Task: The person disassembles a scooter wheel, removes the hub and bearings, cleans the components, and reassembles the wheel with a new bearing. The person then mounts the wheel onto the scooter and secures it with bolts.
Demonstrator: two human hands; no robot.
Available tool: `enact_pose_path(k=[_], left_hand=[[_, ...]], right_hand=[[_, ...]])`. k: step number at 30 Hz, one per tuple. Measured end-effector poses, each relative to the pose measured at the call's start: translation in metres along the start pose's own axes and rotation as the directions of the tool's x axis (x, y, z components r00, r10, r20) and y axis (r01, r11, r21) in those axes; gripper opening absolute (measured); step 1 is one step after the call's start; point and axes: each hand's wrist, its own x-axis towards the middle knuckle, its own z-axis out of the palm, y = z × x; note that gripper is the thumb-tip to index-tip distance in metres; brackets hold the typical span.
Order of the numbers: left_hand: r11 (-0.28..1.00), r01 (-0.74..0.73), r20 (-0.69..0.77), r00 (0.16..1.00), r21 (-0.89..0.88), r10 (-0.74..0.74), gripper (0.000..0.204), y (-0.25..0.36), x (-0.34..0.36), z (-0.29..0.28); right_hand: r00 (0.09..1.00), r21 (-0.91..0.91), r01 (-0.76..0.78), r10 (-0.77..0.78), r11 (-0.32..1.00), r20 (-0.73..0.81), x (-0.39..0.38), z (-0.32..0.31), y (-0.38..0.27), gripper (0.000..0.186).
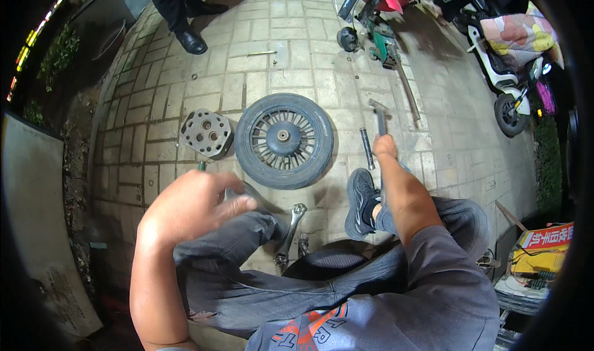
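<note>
A small wheel with a black tyre (244, 139) and dark spokes lies flat on the paving in front of me. My right hand (385, 147), to the right of the wheel, is closed round the handle of a hammer (381, 122), whose head points away from me. Close beside it lies a dark metal rod (367, 148). My left hand (199, 201) hangs over my left knee, slightly blurred, its thumb and fingers apart and nothing visible in it. Just beyond that hand, left of the wheel, sits a round metal block with holes (206, 132).
A wrench (291, 232) lies between my legs. At the far side stands a person in dark shoes (191, 42). Green and red machinery (385, 49) with a long bar (408, 91) is at the back right, near a parked scooter (500, 72). A white panel (37, 215) borders the left.
</note>
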Motion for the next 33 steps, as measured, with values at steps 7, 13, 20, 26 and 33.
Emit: enact_pose_path(k=[7,13,20,26,33], left_hand=[[0.996,0.027,0.096,0.995,0.083,-0.035,0.034,0.013,0.018,-0.004],[0.998,-0.034,0.192,0.981,0.046,0.025,0.037,0.028,0.037,-0.003],[0.998,-0.034,0.189,0.982,0.048,0.024,0.040,0.017,0.029,-0.003],[0.988,-0.155,0.193,0.970,0.015,0.149,0.040,0.020,0.024,-0.002],[0.993,-0.116,0.186,0.977,0.026,0.109,0.041,0.013,0.005,-0.002]], right_hand=[[0.851,-0.186,0.302,-0.352,0.935,-0.390,0.035,0.042,0.013,0.039],[0.639,0.560,-0.375,-0.232,0.738,0.734,-0.051,0.099,-0.046,0.092],[0.645,0.708,-0.544,-0.315,0.450,0.696,-0.080,0.081,-0.061,0.067],[0.780,0.853,0.044,-0.551,0.521,0.297,-0.066,-0.008,-0.216,0.032],[0.235,-0.101,0.963,-0.963,0.249,-0.134,-0.129,-0.068,-0.312,0.057]])
